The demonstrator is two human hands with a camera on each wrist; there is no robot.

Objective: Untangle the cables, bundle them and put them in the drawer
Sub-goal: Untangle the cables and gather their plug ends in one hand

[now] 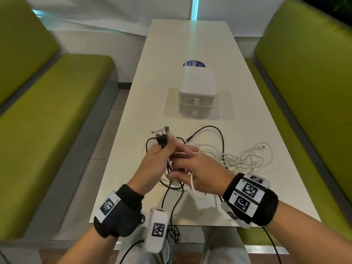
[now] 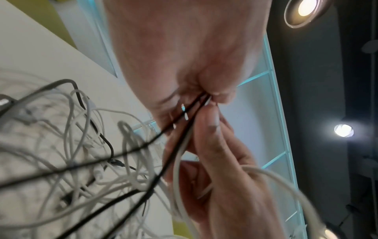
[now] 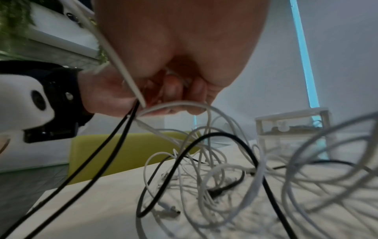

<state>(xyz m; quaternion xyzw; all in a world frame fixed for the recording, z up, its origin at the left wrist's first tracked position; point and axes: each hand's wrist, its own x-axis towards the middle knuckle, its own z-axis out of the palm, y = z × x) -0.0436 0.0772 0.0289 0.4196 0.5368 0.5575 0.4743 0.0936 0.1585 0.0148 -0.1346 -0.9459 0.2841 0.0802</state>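
The cables [image 1: 224, 153], black and white, lie in a loose tangle across the near half of the table [image 1: 190, 44], short of the small drawer unit [image 1: 197, 92] at its middle. The left hand [image 1: 152, 164] grips a gathered cluster of plug ends while the right hand [image 1: 202, 172] pinches a white strand beside it. I'd keep that cluster clamped firmly and draw one strand out slowly, lifting it clear of the loops so no knot tightens.

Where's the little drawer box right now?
In the head view the drawer box stands mid-table, just right of centre, beyond the tangled cables and in front of a blue round sticker.
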